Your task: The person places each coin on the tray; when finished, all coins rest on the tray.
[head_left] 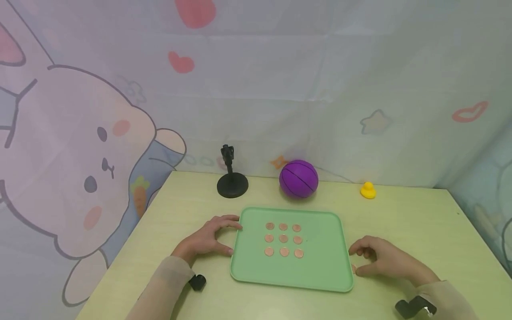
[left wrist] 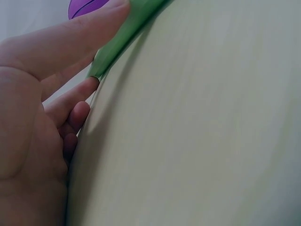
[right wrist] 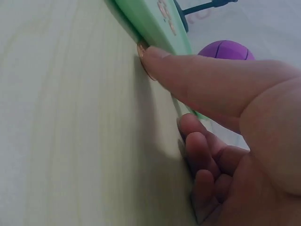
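A light green tray (head_left: 320, 271) lies on the table with copper-coloured coins (head_left: 283, 238) set out in three rows of three. At its left edge my left hand (head_left: 206, 238) has thumb and forefinger spread apart, both tips at the rim; the left wrist view shows the thumb (left wrist: 70, 44) over the green edge. My right hand (head_left: 384, 258) rests by the right edge, its forefinger close to the rim and its other fingers loosely bent. Another coin (right wrist: 142, 49) is beside the tray's outer side, with the straight right thumb (right wrist: 197, 80) touching it and partly covering it.
Behind the tray stand a black stand with a round base (head_left: 232, 185), a purple ball (head_left: 298, 179) and a yellow rubber duck (head_left: 368, 190). A printed cloth (head_left: 260, 80) hangs along the table's back edge.
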`<act>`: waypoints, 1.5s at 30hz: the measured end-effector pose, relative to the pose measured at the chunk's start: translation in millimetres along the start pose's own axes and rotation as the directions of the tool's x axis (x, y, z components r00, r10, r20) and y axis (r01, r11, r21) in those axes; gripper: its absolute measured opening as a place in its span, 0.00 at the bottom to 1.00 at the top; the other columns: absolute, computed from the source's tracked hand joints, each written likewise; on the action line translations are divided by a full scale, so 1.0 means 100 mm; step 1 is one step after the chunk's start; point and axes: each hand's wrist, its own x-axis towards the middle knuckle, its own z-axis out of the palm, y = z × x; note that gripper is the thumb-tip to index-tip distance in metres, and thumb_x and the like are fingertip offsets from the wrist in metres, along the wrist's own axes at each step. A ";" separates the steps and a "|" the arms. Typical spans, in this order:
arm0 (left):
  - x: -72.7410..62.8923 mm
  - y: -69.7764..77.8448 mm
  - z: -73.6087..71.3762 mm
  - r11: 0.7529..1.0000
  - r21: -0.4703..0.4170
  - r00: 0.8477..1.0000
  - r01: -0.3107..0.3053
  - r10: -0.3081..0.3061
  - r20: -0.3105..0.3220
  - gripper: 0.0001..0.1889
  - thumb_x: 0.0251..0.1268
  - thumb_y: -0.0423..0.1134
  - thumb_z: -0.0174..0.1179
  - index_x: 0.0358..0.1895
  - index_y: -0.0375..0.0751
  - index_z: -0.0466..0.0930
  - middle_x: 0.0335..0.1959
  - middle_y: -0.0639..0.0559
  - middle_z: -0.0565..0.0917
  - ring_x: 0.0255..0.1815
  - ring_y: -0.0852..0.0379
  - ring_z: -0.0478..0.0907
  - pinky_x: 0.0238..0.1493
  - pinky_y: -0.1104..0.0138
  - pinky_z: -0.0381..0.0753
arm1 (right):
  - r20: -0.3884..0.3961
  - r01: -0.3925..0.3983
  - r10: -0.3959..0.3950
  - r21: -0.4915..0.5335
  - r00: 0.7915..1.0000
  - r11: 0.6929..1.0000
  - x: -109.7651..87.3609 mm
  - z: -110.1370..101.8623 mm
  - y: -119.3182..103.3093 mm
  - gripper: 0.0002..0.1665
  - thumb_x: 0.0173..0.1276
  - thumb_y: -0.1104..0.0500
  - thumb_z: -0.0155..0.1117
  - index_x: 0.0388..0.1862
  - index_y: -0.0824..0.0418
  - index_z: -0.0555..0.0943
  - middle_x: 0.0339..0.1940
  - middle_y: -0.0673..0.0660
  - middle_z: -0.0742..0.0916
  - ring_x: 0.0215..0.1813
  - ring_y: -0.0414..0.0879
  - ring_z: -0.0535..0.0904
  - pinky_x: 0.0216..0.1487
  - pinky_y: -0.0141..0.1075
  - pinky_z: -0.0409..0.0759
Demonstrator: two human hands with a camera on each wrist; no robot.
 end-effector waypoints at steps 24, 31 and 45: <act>-0.01 0.01 -0.01 1.000 -0.013 1.000 -0.011 0.011 0.005 0.35 0.48 0.46 0.83 0.65 0.54 0.83 0.79 0.50 0.68 0.80 0.41 0.56 0.76 0.37 0.53 | -0.029 0.037 -0.039 -0.068 0.999 0.997 -0.01 0.07 -0.05 0.13 0.63 0.48 0.81 0.40 0.42 0.84 0.39 0.48 0.79 0.43 0.38 0.72 0.47 0.31 0.71; -0.01 0.00 -0.01 1.000 -0.003 1.000 -0.011 0.011 0.005 0.35 0.49 0.47 0.83 0.65 0.55 0.83 0.79 0.50 0.68 0.80 0.41 0.56 0.76 0.37 0.53 | -0.077 0.075 -0.085 -0.129 0.993 0.989 0.01 0.12 -0.02 0.15 0.63 0.51 0.81 0.40 0.43 0.81 0.35 0.47 0.75 0.39 0.36 0.69 0.39 0.31 0.69; -0.02 0.05 -0.01 1.000 0.008 1.000 0.011 -0.011 0.005 0.35 0.49 0.47 0.82 0.65 0.55 0.82 0.80 0.50 0.67 0.80 0.40 0.55 0.76 0.36 0.52 | -0.015 -0.011 0.010 -0.036 1.000 0.999 0.06 0.05 -0.10 0.13 0.62 0.56 0.79 0.42 0.47 0.84 0.35 0.51 0.76 0.40 0.38 0.68 0.40 0.32 0.69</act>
